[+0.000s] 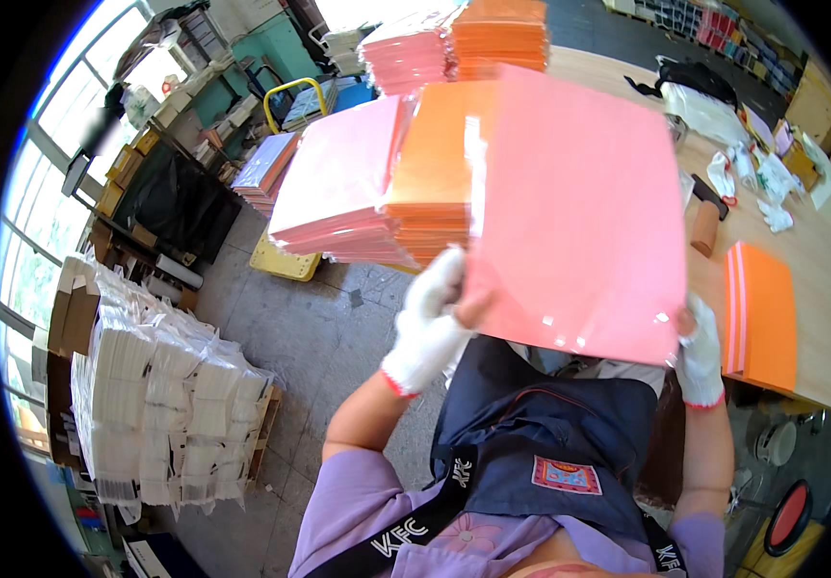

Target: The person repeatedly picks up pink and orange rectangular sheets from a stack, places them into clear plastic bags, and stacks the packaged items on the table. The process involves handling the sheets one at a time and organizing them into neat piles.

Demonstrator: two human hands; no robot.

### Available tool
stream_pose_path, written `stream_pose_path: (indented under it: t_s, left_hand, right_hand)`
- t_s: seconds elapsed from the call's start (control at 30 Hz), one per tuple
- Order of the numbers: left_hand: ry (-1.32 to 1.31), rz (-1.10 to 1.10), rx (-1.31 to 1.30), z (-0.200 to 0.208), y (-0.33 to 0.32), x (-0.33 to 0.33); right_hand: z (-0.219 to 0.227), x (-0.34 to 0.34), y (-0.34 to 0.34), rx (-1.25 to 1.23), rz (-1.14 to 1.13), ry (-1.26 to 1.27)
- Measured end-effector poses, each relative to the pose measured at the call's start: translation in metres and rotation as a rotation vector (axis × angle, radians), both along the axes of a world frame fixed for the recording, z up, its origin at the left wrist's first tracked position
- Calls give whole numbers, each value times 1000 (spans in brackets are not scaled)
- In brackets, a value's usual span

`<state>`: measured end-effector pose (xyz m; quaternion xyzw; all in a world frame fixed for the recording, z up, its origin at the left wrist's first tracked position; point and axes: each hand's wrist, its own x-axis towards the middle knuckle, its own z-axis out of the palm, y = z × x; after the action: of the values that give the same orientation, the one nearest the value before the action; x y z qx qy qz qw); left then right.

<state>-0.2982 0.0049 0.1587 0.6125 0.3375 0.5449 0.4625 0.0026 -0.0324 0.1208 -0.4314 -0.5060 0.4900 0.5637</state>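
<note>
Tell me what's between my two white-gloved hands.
In the head view, a flat pink rectangular pack in clear plastic spans the stretch, with the left hand at its lower left corner and the right hand at its lower right.

On my feed, a pink pack [579,212].
I see red-edged white gloves [423,332], a navy apron [531,429], a lilac shirt [358,496].

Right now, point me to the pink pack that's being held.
The pink pack gripped near its lower corners by the left hand and right hand; the others lie stacked.
</note>
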Motion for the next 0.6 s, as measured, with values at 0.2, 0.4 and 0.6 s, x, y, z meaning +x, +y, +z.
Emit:
stream_pose_path:
  t_s: [0.2,0.4,0.6]
  left_hand:
    - [-52,447,155,15,63,-149]
    - [27,568,112,-5,144,-286]
    - [1013,743,-141,-3,137,-250]
  right_hand:
    - [75,-149,149,44,354,-322]
    - [97,-265,233,-40,470,-654]
    - [134,-259,214,-87,432,-1140]
